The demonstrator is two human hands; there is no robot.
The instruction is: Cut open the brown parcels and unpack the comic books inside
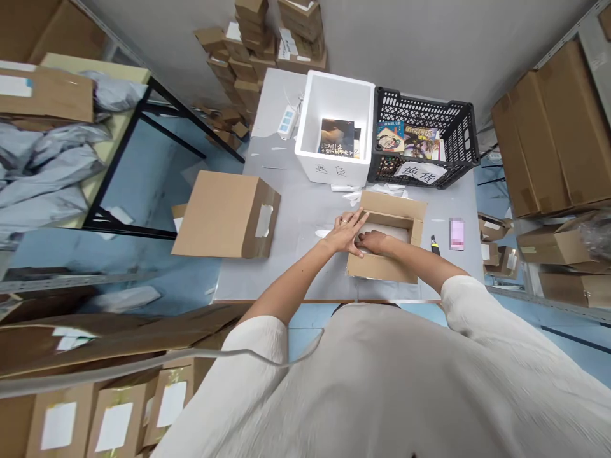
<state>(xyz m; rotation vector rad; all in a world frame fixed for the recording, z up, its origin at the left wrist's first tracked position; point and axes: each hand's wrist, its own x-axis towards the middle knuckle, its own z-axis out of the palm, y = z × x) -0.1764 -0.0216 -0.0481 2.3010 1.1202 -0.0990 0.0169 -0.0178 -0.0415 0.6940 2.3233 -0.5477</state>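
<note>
An open cardboard box (pixel 382 268) lies near the table's front edge, its long flaps folded outward. My left hand (pixel 346 233) rests across the box's left end with fingers spread, the thumb pointing toward the front flap. Inside the box is my right hand (pixel 375 242), its fingers curled together near the left end; what they hold, if anything, is hidden. A pale, flat surface shows in the box around the right hand. To the right of the box lie a yellow-and-black box cutter (pixel 435 245) and a pink blurred item (pixel 457 234).
Behind the box stand a white bin (pixel 334 170) and a black crate (pixel 461 149), both with books inside. A larger carton (pixel 217 213) sits at the table's left. A power strip (pixel 287 122) lies at the back. Cartons (pixel 548 137) crowd the right-hand shelves.
</note>
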